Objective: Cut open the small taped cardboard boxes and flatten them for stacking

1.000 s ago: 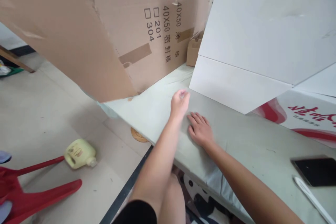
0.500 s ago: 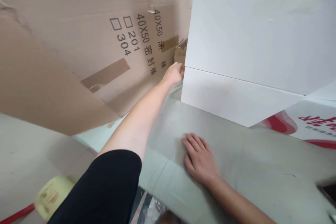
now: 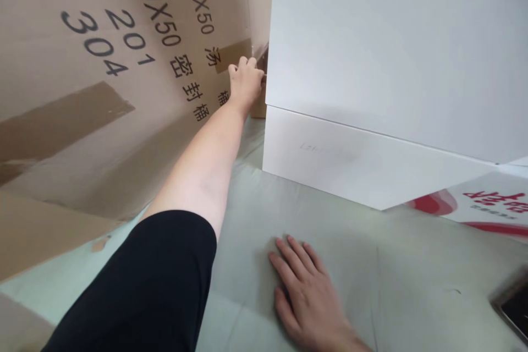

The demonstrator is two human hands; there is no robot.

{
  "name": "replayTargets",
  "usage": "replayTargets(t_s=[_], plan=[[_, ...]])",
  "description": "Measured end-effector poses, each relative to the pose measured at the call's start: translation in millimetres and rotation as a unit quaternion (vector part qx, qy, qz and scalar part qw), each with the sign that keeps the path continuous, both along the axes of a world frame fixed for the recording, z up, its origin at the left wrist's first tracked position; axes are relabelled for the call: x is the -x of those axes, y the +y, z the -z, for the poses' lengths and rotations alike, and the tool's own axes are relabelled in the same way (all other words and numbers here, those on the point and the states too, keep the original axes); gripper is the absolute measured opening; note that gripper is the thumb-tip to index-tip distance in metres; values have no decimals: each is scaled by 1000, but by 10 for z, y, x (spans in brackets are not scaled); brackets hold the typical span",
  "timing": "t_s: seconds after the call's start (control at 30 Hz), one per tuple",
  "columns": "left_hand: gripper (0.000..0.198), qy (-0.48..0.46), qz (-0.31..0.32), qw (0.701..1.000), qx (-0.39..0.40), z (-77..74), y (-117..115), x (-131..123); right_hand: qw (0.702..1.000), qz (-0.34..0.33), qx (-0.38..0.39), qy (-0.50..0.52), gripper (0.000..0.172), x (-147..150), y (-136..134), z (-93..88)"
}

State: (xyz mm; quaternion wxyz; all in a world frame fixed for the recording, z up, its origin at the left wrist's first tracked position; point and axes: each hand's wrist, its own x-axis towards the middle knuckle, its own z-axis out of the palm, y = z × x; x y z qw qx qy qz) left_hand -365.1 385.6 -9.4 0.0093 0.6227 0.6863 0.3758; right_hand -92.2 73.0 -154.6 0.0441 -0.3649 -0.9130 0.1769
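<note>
My left hand (image 3: 245,81) reaches far forward into the gap between the big brown cardboard sheet (image 3: 103,66) and the white box (image 3: 371,66). Its fingers are curled at the top of a small brown carton (image 3: 259,104), which is mostly hidden behind the white box; whether they grip it is hidden. My right hand (image 3: 303,286) lies flat with fingers spread on the pale grey-green table surface (image 3: 412,264), holding nothing.
The brown sheet leans along the left, printed with "40X50", "201" and "304". A white panel with red lettering (image 3: 487,203) lies under the white box at the right. A dark phone (image 3: 513,308) sits at the right edge.
My left arm has stretched forward from the table's middle to the small carton in the gap. My head has moved closer. My right hand has stayed flat on the table.
</note>
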Motion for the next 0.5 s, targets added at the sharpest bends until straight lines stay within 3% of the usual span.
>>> replayTargets(t_s=[0.17, 0.27, 0.37, 0.5], plan=[[22, 118, -8, 993, 1, -88, -286, 160, 999, 18, 48, -2, 55, 21, -5, -38], [20, 154, -1, 987, 48, -200, -641, 365, 999, 24, 43, -1, 55, 49, -22, -74], [18, 159, 4, 986, 48, -257, -1196, 538, 999, 25, 25, 3, 54, 41, -22, -138], [15, 153, -12, 987, 44, -182, -2170, 579, 999, 20, 21, 30, 53, 8, 16, -218]])
